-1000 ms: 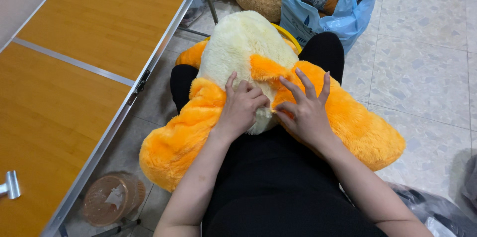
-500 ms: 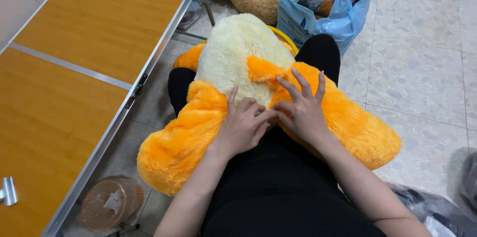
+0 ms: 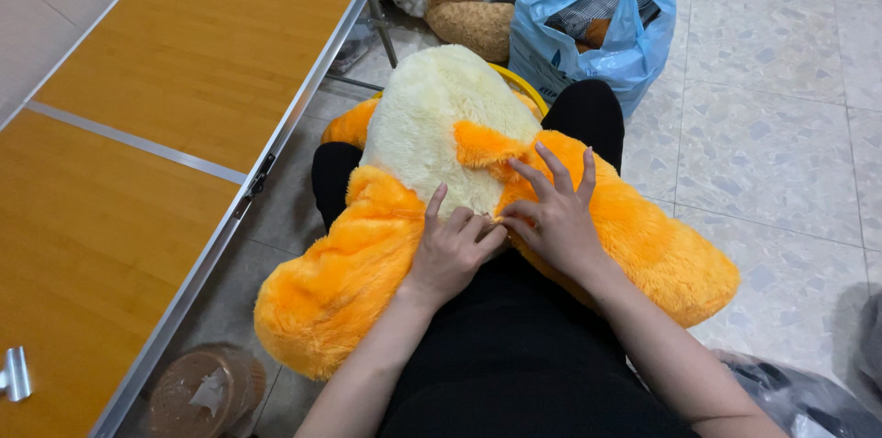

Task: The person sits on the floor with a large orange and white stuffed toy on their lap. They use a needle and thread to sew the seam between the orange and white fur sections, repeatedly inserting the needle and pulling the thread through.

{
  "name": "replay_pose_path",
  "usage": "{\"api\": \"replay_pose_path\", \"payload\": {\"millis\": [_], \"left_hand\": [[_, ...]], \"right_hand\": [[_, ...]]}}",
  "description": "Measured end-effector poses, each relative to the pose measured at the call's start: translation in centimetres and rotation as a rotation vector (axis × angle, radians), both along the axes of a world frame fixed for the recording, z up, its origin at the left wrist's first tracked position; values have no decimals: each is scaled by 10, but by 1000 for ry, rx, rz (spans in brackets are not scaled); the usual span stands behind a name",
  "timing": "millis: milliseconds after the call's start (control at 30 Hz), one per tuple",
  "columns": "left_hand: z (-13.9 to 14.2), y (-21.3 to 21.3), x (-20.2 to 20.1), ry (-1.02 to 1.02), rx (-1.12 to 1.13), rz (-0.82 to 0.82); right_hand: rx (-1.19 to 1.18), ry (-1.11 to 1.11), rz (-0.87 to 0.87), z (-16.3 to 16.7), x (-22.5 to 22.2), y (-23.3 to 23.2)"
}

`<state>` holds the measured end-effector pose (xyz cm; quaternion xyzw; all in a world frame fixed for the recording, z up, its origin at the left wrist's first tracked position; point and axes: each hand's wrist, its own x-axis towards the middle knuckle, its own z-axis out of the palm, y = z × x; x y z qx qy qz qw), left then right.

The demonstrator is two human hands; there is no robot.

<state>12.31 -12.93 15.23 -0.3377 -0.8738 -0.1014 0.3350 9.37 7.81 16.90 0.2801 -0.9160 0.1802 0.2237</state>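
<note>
Head view: the left hand [image 3: 452, 250] was curled with fingertips pinching the fur, and the right hand [image 3: 556, 218] was pressed flat with fingers spread, both on the big orange-and-cream plush toy [image 3: 432, 140] lying across the lap. The seam between them is judged best kept pinched shut and worked in small, even steps. Beside it stood an orange-topped folding table [image 3: 156, 126]; beyond, a blue plastic bag [image 3: 625, 52].
</note>
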Motion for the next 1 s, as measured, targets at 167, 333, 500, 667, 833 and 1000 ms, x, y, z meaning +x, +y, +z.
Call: {"api": "replay_pose_path", "payload": {"millis": [167, 333, 500, 667, 833, 1000], "left_hand": [[4, -1, 5, -22, 29, -4], [10, -8, 16, 4, 238, -98], [15, -20, 23, -161, 607, -272], [20, -21, 28, -472, 1169, -408], [39, -41, 13, -477, 1650, -434], [57, -64, -3, -287, 1771, -385]], "right_hand": [[-8, -4, -1, -3, -1, 1], [-34, -19, 7, -4, -1, 0], [14, -33, 206, 5, 7, -3], [33, -211, 398, 19, 17, -8], [-14, -242, 493, 27, 18, 0], [-146, -172, 582, 24, 20, 2]]}}
